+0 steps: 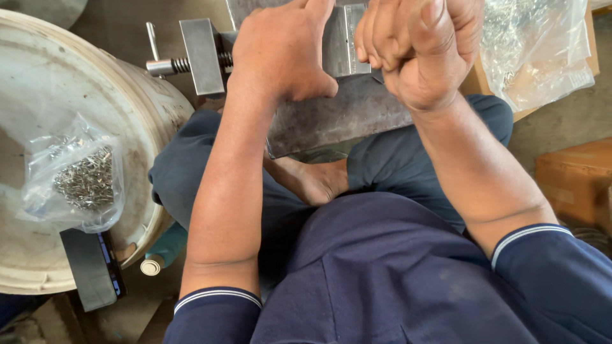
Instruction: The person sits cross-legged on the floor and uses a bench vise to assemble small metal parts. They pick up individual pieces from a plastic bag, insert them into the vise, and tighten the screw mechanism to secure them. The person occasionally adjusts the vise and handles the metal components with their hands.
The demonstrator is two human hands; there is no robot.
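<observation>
L hand (280, 54) spread flat, pressing on steel vise (341, 44), grasping nothing. R hand (421, 48) clenched fist, contents hidden. Keep L fingers off jaws; steady vise w/ palm.

Two bare hands are seen, the left hand (280, 54) and the right hand (421, 48). One grey steel vise (204, 57) is counted at the upper centre. Two clear plastic bags of small metal parts are counted: one at the left (80, 175), one at the upper right (535, 44). One white round drum (146, 108) is seen at the left.

left: white drum (137, 95), screw handle (162, 64) block | right: plastic bag (542, 44) | centre: vise (344, 38)
</observation>
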